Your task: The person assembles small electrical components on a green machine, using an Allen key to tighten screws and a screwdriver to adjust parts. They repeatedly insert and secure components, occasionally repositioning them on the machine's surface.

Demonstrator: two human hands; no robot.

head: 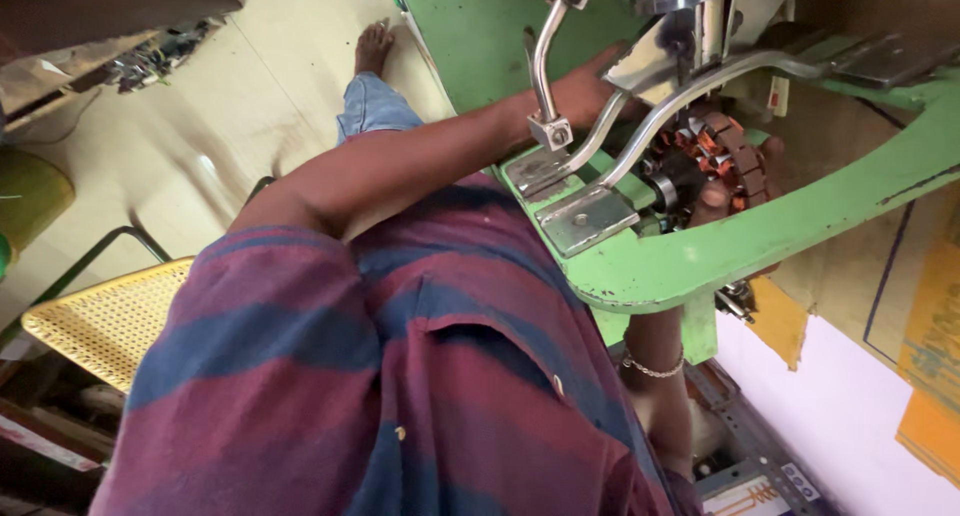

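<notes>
Reaching into the green machine frame (pixel 700 256) at upper right, one hand (pixel 585 91) seems to be seating the copper-wound stator (pixel 715 161); its grip is hidden behind the metal lever (pixel 545 66), so I cannot tell. The stator sits just right of it, and the next move likely calls for steady alignment. The other hand (pixel 665 416), with a bracelet, hangs under the frame at lower right, fingers unseen.

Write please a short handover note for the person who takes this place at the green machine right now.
Left hand: reached up to the machine head, behind the curved metal levers; its grip is hidden.
Right hand: out of view; only the wrist with a bracelet shows, low beside the green machine frame.
Part: a stator with copper windings sits inside the frame, under the levers.
Done: the stator is mounted and carries windings.
Left: the stator is not yet taken out; whether the winding is complete cannot be told.
</notes>
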